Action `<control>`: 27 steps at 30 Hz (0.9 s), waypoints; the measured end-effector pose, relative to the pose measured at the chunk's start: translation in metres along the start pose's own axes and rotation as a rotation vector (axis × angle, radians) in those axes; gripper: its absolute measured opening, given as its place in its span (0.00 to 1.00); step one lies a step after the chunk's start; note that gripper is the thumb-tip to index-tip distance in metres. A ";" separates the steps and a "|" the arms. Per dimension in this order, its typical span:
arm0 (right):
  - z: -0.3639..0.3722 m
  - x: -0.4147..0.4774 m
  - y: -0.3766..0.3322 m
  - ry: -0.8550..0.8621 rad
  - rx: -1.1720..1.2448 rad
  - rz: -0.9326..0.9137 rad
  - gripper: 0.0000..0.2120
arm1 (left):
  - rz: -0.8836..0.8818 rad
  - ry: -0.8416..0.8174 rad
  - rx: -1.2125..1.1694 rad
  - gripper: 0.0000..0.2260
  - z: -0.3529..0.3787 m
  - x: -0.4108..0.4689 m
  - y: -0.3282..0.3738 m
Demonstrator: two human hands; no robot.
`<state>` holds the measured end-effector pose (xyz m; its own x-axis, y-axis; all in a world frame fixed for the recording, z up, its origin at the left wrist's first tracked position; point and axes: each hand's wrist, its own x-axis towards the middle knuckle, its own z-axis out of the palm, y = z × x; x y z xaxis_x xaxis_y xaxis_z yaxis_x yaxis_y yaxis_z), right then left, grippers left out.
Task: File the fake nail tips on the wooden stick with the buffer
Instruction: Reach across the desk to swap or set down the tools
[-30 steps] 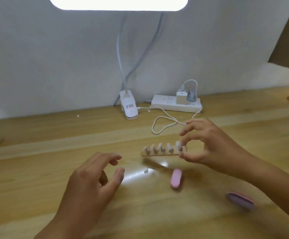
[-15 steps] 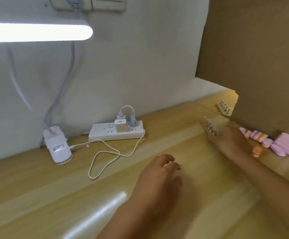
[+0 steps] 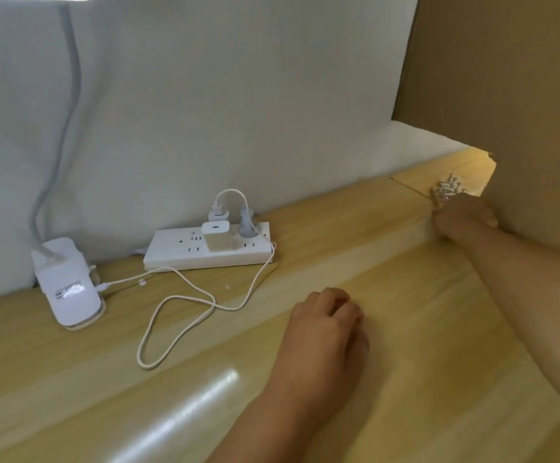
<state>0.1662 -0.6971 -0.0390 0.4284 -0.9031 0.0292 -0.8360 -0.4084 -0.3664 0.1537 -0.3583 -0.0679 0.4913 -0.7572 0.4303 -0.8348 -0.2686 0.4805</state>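
Item one, my right hand (image 3: 462, 217): far right of the frame, arm stretched out, back of the hand towards the camera. The fingertips are hidden beneath it, so I cannot tell whether they pinch anything. Item two, the pale wooden stick (image 3: 438, 199) with its row of small whitish fake nail tips (image 3: 447, 187): upper right of the frame, lying on the light wood-grain tabletop (image 3: 388, 379) at the foot of the tall brown cardboard panel (image 3: 505, 95), touching or just beyond my right fingers. There may be more than one stick bunched there, too small to separate. Item three, my left hand (image 3: 328, 329): lower centre, resting knuckles-up on the tabletop, fingers loosely curled, holding nothing. Item four, the buffer: not in view. Sundries, left half of the frame: white power strip (image 3: 210, 250) with plugs, looped white charging cable (image 3: 178, 315), white clamp-base lamp (image 3: 69, 285). Step in hand, by my reckoning: handling the stick at the far corner, with no filing under way. The next move calls for a firm pinch on the stick's end, a carry back to centre frame, and my left hand finding the buffer.
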 end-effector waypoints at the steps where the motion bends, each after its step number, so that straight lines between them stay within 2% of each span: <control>1: 0.000 0.005 -0.001 -0.007 -0.002 0.002 0.15 | -0.007 -0.002 -0.015 0.08 0.000 0.000 0.000; 4: 0.003 0.012 -0.006 0.026 -0.018 0.044 0.17 | -0.025 0.003 -0.058 0.07 0.000 0.001 -0.003; 6: 0.004 0.008 -0.009 0.060 -0.080 0.074 0.22 | -0.026 0.007 -0.079 0.07 -0.001 0.001 -0.002; 8: 0.004 0.002 -0.008 0.067 -0.076 0.022 0.28 | -0.020 0.008 -0.064 0.07 0.000 0.001 -0.001; 10: -0.004 -0.007 -0.008 0.028 0.033 0.010 0.34 | -0.026 -0.014 -0.040 0.08 -0.002 0.001 0.000; 12: -0.016 -0.028 -0.011 -0.017 0.017 -0.048 0.33 | -0.127 -0.086 -0.159 0.08 -0.015 0.004 0.002; 14: -0.029 -0.059 -0.017 -0.007 -0.049 -0.272 0.18 | -0.345 -0.176 -0.446 0.07 -0.044 0.007 0.001; 16: -0.037 -0.110 -0.026 -0.086 -0.024 -0.484 0.10 | -0.498 -0.114 -0.642 0.07 -0.074 0.001 -0.007; 19: -0.036 -0.204 -0.042 -0.506 0.161 -0.765 0.05 | -0.549 0.083 -0.652 0.08 -0.116 -0.030 -0.023; 21: -0.031 -0.265 -0.054 -0.731 0.201 -1.050 0.11 | -0.571 0.190 -0.688 0.09 -0.140 -0.060 -0.029; 23: -0.023 -0.312 -0.064 -0.842 0.137 -1.295 0.18 | -0.557 0.251 -0.545 0.09 -0.162 -0.096 -0.030; 25: -0.009 -0.339 -0.073 -0.885 0.035 -1.438 0.17 | -0.436 0.231 -0.072 0.06 -0.181 -0.142 -0.030; 27: 0.004 -0.352 -0.084 -0.844 0.018 -1.533 0.11 | -0.255 0.147 0.490 0.04 -0.198 -0.190 -0.028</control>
<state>0.0871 -0.3442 -0.0219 0.8083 0.5768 -0.1186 0.4608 -0.7449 -0.4825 0.1328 -0.0890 -0.0118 0.6923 -0.5511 0.4658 -0.6860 -0.7029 0.1878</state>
